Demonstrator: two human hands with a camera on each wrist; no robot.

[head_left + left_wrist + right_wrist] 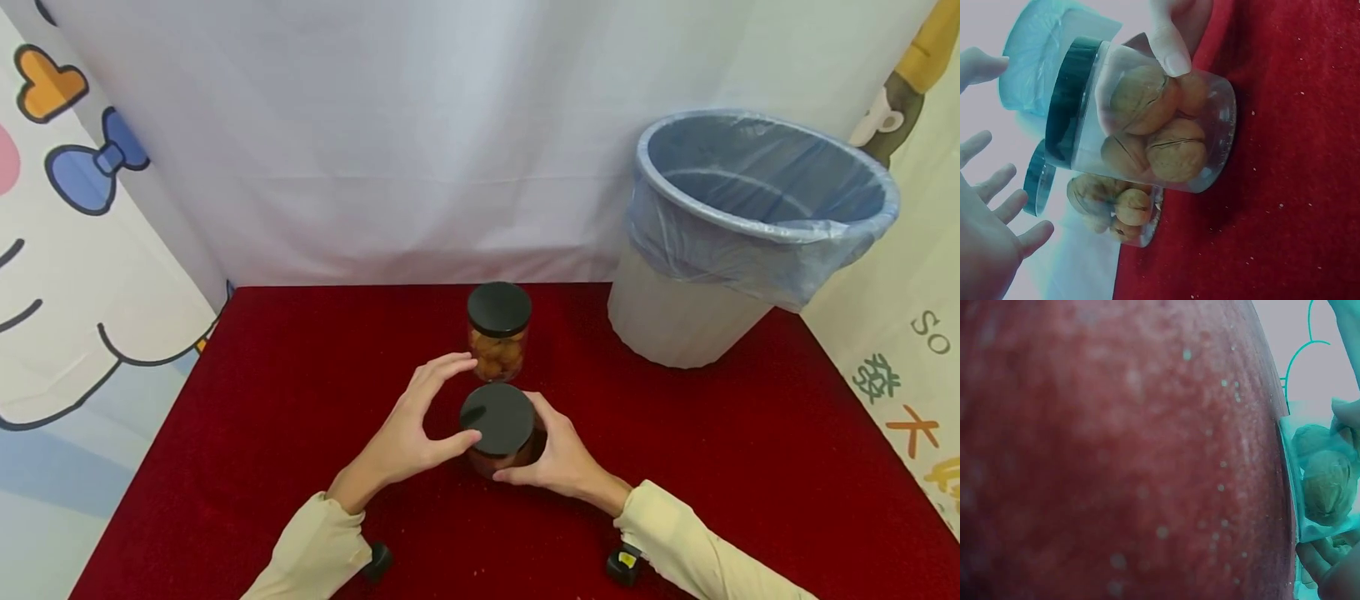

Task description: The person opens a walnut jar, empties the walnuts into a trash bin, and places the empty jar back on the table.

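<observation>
A clear jar of walnuts (pixel 1179 150) with a black lid (pixel 498 419) stands on the red cloth near the middle. My right hand (pixel 564 458) grips its body from the right, thumb on the near side. To the left, my left hand (pixel 405 437) is spread around the lid without holding it; in the left wrist view its fingers (pixel 1013 206) stand apart from the lid. Just behind is a second black-lidded jar of walnuts (pixel 498 354). In the right wrist view, walnuts (pixel 1329 487) show through the gripped jar at the right edge.
A large whitish bin (pixel 675 312) lined with a blue plastic bag (pixel 697 242) stands at the back right. Red cloth (pixel 300 375) covers the table. A white curtain (pixel 375 150) hangs behind, and printed panels (pixel 112 275) flank both sides.
</observation>
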